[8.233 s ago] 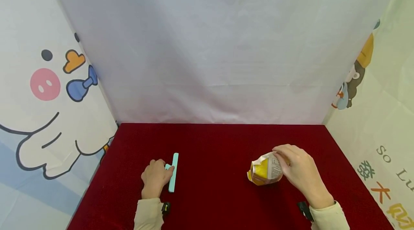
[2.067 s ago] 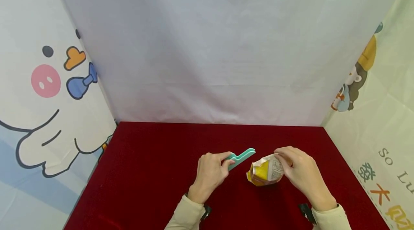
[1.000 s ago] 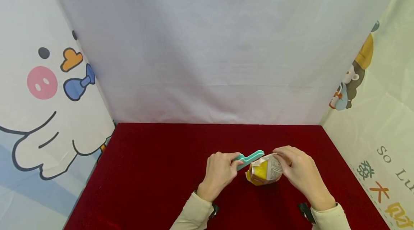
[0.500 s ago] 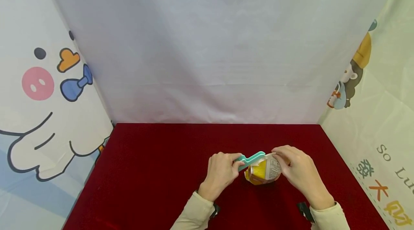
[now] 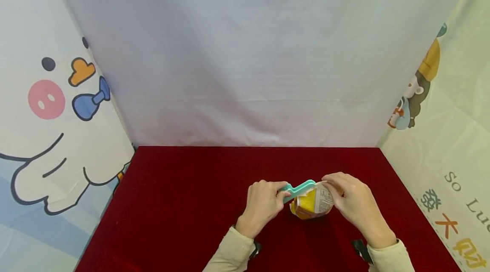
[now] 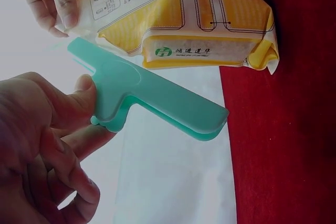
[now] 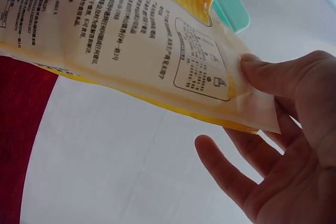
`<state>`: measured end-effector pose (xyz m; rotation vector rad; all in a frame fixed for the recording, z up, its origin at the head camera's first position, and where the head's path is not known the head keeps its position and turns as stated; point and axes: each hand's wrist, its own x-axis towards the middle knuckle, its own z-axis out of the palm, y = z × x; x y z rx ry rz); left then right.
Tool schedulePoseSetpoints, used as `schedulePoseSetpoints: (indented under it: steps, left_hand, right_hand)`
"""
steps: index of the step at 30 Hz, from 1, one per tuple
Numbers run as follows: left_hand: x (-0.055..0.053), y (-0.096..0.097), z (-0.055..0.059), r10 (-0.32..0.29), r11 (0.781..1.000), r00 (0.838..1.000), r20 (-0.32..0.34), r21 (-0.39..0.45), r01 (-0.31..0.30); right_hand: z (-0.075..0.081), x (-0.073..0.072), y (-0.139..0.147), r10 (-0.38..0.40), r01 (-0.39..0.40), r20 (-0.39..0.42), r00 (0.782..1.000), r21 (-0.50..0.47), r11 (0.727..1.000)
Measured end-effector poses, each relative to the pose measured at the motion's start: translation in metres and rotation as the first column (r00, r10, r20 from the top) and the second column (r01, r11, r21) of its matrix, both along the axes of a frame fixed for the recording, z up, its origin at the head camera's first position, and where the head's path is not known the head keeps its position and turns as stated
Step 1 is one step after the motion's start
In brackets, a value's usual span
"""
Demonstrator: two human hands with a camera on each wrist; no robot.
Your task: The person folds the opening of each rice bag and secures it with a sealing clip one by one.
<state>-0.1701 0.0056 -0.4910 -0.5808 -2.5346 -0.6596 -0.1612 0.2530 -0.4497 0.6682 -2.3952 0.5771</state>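
My left hand (image 5: 262, 204) pinches the handle of a teal bag clip (image 6: 157, 93) between thumb and fingers. The clip's two long bars stand slightly parted. They lie along the open top edge of a yellow and white printed food packet (image 5: 309, 203); whether the packet's edge sits between the bars I cannot tell. With thumb and fingers, my right hand (image 5: 354, 202) pinches the upper right corner of the packet (image 7: 121, 45) and keeps its top raised. In the right wrist view, part of the clip (image 7: 231, 3) shows behind the packet.
A dark red cloth (image 5: 183, 195) covers the table. A pale curtain (image 5: 245, 59) stands behind it, with printed cartoon panels (image 5: 46, 136) on the left and right sides.
My left hand has picked the bag clip off the cloth at left and brought it right, to the packet's top edge. In the last half second it barely moved. The right hand keeps its hold.
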Motion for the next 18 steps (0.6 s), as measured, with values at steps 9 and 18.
schedulePoseSetpoints:
  steps: [9,18]
  left_hand:
    - [-0.0015,0.0002,0.0025,-0.014,1.0,1.0,0.0,-0.02,0.014]
    - [-0.0028,-0.0003,0.0096,-0.024,0.997,1.0,0.001,-0.07,0.024]
  right_hand:
    - [0.0001,0.0008,-0.0004,0.003,-0.003,0.003,1.0,-0.001,1.0]
    - [0.0008,0.0012,-0.0005,0.005,-0.005,0.002,1.0,0.004,1.0]
